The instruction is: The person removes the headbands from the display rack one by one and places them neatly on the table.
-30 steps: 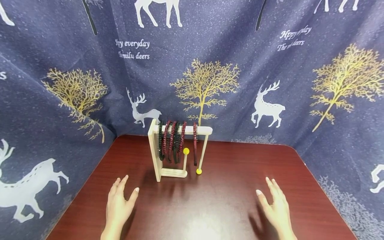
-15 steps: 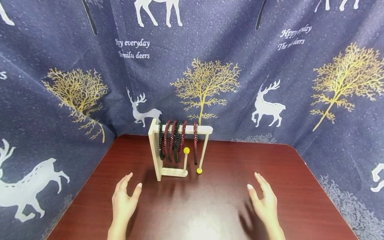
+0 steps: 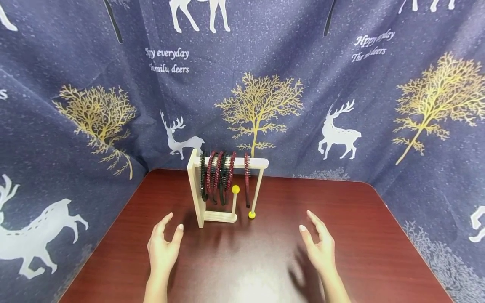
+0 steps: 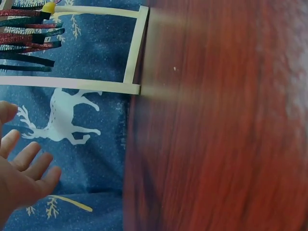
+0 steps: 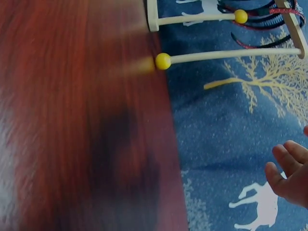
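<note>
A pale wooden stand (image 3: pixel 195 195) rises from the table, left of the middle. Several toothed headbands (image 3: pixel 219 179), some black and some dark red, hang bunched on its top bar. One dark red headband (image 3: pixel 247 181) hangs apart, nearer the bar's right end. My left hand (image 3: pixel 163 248) is in front and to the left of the stand, fingers spread and holding nothing. Off to the right, my right hand (image 3: pixel 320 248) hovers over the table with thumb and fingers apart, also holding nothing. The left wrist view shows the stand's frame (image 4: pixel 135 45) beyond the left hand (image 4: pixel 24 175).
Two yellow balls cap the stand's rods: an upper ball (image 3: pixel 235 189) on a short post and a lower ball (image 3: pixel 251 215) near the tabletop. The dark red-brown table (image 3: pixel 363 210) backs onto a blue cloth (image 3: pixel 288 105) printed with deer and trees.
Both hands have moved inward and forward over the table, the right hand farther toward the middle. The stand and headbands stay in place.
</note>
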Demonstrator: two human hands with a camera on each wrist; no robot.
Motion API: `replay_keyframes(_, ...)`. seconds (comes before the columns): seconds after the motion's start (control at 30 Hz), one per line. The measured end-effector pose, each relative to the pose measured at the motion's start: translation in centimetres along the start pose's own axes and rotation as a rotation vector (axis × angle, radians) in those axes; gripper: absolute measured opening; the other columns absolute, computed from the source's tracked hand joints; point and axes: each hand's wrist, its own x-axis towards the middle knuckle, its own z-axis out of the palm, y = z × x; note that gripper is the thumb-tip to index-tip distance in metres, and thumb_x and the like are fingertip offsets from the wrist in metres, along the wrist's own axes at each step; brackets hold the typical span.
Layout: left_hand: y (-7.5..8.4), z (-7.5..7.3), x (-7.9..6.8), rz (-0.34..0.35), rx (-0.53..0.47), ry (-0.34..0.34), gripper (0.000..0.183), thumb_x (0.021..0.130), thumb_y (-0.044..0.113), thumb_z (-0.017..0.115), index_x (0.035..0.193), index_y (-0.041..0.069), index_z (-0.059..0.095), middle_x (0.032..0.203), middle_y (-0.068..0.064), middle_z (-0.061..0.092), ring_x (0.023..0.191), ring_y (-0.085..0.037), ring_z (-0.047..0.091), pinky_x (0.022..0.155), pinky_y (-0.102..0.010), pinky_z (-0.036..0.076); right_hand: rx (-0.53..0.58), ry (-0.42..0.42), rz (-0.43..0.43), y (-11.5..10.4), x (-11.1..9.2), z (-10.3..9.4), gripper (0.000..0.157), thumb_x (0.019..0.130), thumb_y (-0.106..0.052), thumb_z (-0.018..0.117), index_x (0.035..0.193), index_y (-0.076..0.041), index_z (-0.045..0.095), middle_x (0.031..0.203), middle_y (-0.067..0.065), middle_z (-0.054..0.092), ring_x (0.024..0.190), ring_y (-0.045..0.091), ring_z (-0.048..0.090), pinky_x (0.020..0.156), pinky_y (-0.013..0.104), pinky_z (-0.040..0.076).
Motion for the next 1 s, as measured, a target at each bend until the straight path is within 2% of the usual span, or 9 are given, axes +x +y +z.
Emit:
replay_keyframes(0.2,0.2,1.0,-0.4,-0.045,-0.071,-0.007,0.046,0.08,0.011,0.07,0.124,0.009,0.058,0.118,-0.011,0.058,0.108,-0.032,0.054,0.083,-0.048,0.042,0.056,-0.025,0.025,-1.6,0.5,1.2,0.042,0.077,0.015,0.062,0.118,0.011,0.056,0.112,0.02,0.059,0.102,0.005,0.055,0.087,0.016,0.04)
replay_keyframes(0.33,0.4,1.5,-0.5,-0.069,-0.118,-0.012,0.048,0.08,0.011,0.07,0.126,0.009,0.056,0.122,-0.01,0.057,0.111,-0.03,0.053,0.086,-0.049,0.041,0.143,-0.061,0.067,-2.1,0.7,1.9,0.041,0.079,0.015,0.06,0.12,0.011,0.055,0.115,0.019,0.058,0.103,0.005,0.055,0.087,0.018,0.041)
replay_keyframes(0.47,0.3,2.0,-0.6,-0.1,-0.157,-0.006,0.049,0.081,0.011,0.07,0.128,0.009,0.055,0.124,-0.007,0.056,0.111,-0.027,0.053,0.088,-0.048,0.041,0.202,-0.083,0.103,-2.3,1.0,2.8,0.041,0.082,0.013,0.059,0.122,0.01,0.053,0.119,0.021,0.056,0.105,0.021,0.056,0.088,0.02,0.042)
replay_keyframes(0.57,0.3,2.4,-0.6,-0.118,-0.192,-0.007,0.049,0.081,0.011,0.07,0.128,0.007,0.055,0.126,-0.007,0.055,0.113,-0.029,0.052,0.09,-0.049,0.04,0.231,-0.092,0.095,-2.1,1.2,3.5,0.041,0.082,0.013,0.058,0.123,0.012,0.052,0.121,0.024,0.055,0.106,0.033,0.054,0.089,0.023,0.042)
replay_keyframes(0.73,0.2,3.3,-0.5,-0.126,-0.239,-0.024,0.049,0.081,0.01,0.069,0.128,0.007,0.054,0.126,-0.01,0.054,0.114,-0.032,0.051,0.09,-0.051,0.039,0.3,-0.115,0.1,-0.7,1.3,4.9,0.042,0.084,0.012,0.058,0.125,0.008,0.052,0.124,0.018,0.055,0.109,0.031,0.054,0.092,0.028,0.041)
replay_keyframes(0.83,-0.1,3.7,-0.4,-0.119,-0.232,-0.031,0.049,0.081,0.009,0.069,0.127,0.008,0.055,0.126,-0.012,0.054,0.114,-0.032,0.051,0.09,-0.051,0.04,0.339,-0.132,0.108,-0.2,1.3,5.6,0.042,0.085,0.009,0.058,0.126,0.005,0.053,0.125,0.015,0.055,0.111,0.032,0.052,0.093,0.028,0.04)
replay_keyframes(1.0,-0.7,4.3,-0.1,-0.117,-0.21,-0.057,0.049,0.081,0.009,0.068,0.128,0.008,0.054,0.126,-0.012,0.053,0.114,-0.031,0.051,0.09,-0.05,0.041,0.387,-0.158,0.12,-1.1,1.5,6.4,0.042,0.084,0.013,0.057,0.125,0.01,0.05,0.124,0.02,0.054,0.11,0.032,0.053,0.092,0.033,0.041)
